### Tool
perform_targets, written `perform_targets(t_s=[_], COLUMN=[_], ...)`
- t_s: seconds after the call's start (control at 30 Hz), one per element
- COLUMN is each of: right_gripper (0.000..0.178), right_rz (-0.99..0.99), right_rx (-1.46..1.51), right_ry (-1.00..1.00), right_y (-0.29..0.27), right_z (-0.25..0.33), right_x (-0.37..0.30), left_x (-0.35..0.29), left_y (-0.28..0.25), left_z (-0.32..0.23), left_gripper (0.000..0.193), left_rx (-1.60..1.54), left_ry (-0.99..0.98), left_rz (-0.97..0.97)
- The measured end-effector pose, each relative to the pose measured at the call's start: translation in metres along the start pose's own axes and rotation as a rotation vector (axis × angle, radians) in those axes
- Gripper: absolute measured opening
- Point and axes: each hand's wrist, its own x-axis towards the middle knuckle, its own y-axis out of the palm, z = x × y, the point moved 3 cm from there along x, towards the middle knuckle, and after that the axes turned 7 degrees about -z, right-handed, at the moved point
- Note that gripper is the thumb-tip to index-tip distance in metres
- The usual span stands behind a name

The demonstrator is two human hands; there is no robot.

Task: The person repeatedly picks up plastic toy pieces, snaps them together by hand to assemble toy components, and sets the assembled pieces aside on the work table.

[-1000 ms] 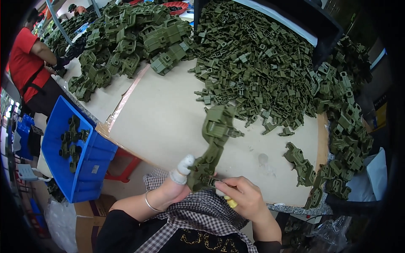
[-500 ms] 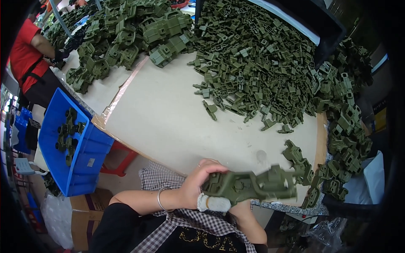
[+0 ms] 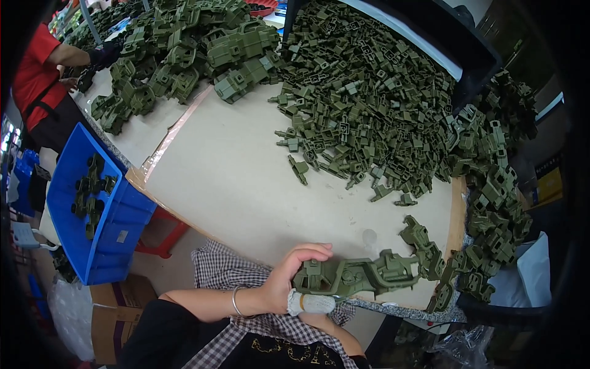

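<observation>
My left hand [image 3: 286,280] is closed around the left end of a dark green plastic toy vehicle body [image 3: 356,275], held just above the table's near edge. A white cloth cover with a tan band [image 3: 312,304] wraps the thumb of that hand. My right forearm [image 3: 332,329] comes up underneath the vehicle body, and the body hides the right hand, so its fingers do not show. Another green vehicle body [image 3: 424,246] lies on the table just right of the held one.
A large heap of small green plastic parts [image 3: 369,104] covers the far right of the table [image 3: 233,172]. Larger green bodies [image 3: 243,46] are piled at the far left and along the right edge. A blue bin [image 3: 114,227] holds assembled pieces. A person in red [image 3: 37,67] works at far left.
The vehicle body has tilted slightly in my left hand and no longer blurs. My whole view has shifted a little. The co-worker's gloved hand has moved up toward the pile.
</observation>
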Motion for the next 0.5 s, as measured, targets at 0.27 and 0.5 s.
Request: perform_targets(t_s=[0.27,0.5], right_gripper=[0.028,0.038], right_rz=[-0.184,0.383], right_rx=[-0.182,-0.674], right_ry=[-0.078,-0.113], right_y=[-0.017,-0.046], right_z=[0.009,0.062], right_x=[0.003,-0.004], left_x=[0.006,0.014], left_y=[-0.010,-0.028], left_z=[0.004,0.015], left_gripper=[0.057,0.083], left_rx=[-0.235,-0.611], left_ry=[-0.204,-0.640], left_rz=[-0.016,0.176])
